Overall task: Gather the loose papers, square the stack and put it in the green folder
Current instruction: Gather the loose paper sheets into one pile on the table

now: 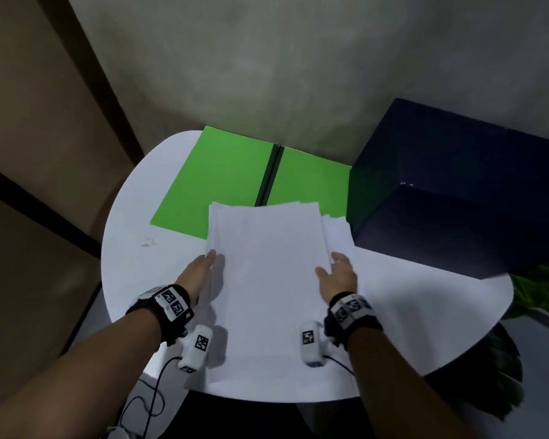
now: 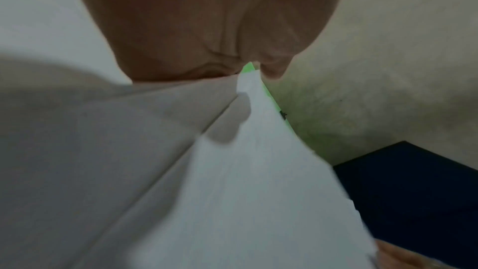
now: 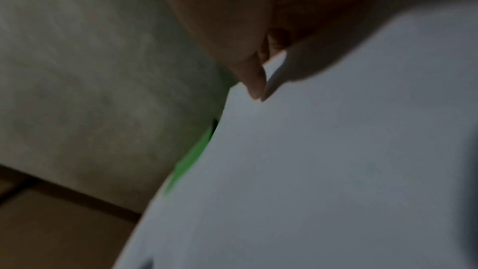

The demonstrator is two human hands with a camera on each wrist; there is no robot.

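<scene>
A stack of white papers [image 1: 267,264] lies in the middle of the round white table [image 1: 133,280], its far edge overlapping the open green folder [image 1: 216,185]. Several sheets [image 1: 339,229] stick out on the stack's right side. My left hand [image 1: 200,267] lies flat against the stack's left edge, fingers straight. My right hand [image 1: 338,270] presses the right edge, with the thumb resting on the top sheet. The left wrist view shows the palm [image 2: 207,28] against the papers [image 2: 258,191]. In the blurred right wrist view, fingertips [image 3: 256,87] touch the paper [image 3: 336,150].
A dark blue box [image 1: 457,191] stands at the table's back right, touching the folder's right flap. Green plant leaves [image 1: 545,296] hang past the right rim. A grey wall runs behind the table, and brown panels stand to the left.
</scene>
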